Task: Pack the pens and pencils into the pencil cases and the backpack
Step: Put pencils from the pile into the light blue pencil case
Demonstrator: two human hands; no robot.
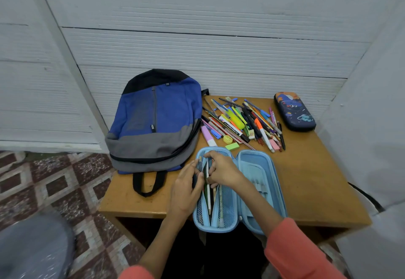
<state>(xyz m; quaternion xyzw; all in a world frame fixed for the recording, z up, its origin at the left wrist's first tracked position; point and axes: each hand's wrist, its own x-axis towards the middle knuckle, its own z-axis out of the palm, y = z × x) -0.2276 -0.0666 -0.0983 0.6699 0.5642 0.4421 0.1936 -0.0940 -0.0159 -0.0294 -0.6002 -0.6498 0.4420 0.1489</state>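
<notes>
A light blue pencil case [260,169] lies open at the table's front edge, with several pencils in its left mesh half. My left hand [186,189] holds the case's left edge, fingers against the mesh flap. My right hand [221,169] pinches pencils [207,191] inside that same half. A heap of pens, markers and pencils [241,121] lies behind the case. A blue and grey backpack [155,121] lies zipped at the table's left. A dark blue space-print pencil case [294,111] sits closed at the back right.
The wooden table [311,180] stands against a white ribbed wall. Erasers and a yellow sharpener [228,140] lie near the heap. A patterned tile floor [54,180] is at the left, white fabric [372,125] hangs at the right.
</notes>
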